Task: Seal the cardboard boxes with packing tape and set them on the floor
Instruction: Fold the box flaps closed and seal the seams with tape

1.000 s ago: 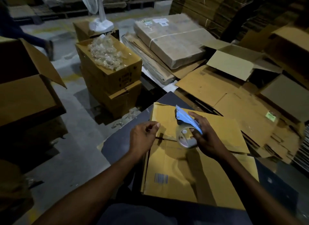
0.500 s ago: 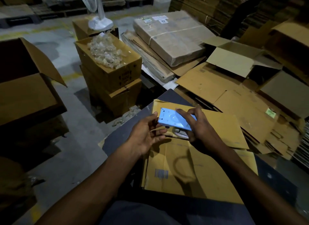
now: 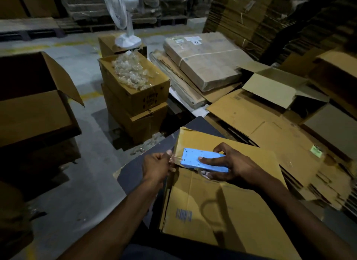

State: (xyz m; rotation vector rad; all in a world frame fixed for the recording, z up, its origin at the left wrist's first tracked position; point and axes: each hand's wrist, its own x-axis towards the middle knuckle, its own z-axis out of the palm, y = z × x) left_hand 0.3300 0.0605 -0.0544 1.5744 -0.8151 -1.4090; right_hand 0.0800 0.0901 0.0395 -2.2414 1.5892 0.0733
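Note:
A yellow-brown cardboard box (image 3: 228, 207) lies with its flaps closed on a dark table (image 3: 135, 168) in front of me. My right hand (image 3: 229, 166) grips a blue tape dispenser (image 3: 202, 160) held flat over the flap seam near the box's left edge. My left hand (image 3: 158, 166) pinches the clear tape end at the box's left edge, just left of the dispenser. The tape roll is mostly hidden under the dispenser and my fingers.
Stacked brown boxes (image 3: 135, 97) topped with crumpled plastic stand on the floor ahead, a white fan (image 3: 125, 18) behind them. An open box (image 3: 36, 97) sits at left. Flattened cardboard (image 3: 270, 128) and a strapped bundle (image 3: 208, 60) fill the right.
The dispenser turned from upright to flat and shifted left along the seam. My left hand moved to the box's left edge and took the tape end.

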